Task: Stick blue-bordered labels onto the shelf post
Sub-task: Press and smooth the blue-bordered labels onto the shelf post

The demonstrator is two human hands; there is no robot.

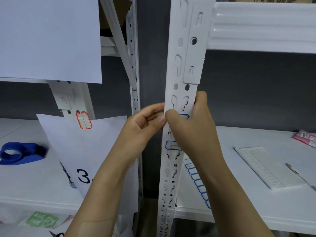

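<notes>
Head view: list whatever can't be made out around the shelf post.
All head view.
- Upper blue-bordered label: mostly under the right hand; writing unseen.
- Lower blue-bordered label: right end behind that hand; scribble too small.
- Label sheet: partly behind shelf post and right forearm.
- Left hand: whether it pinches anything, hidden by its curled fingers.

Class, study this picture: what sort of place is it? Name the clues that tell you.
Probably a storeroom: a white slotted metal shelf post, a blue-bordered label stuck on it, and a blue tape dispenser on the shelf.
</notes>
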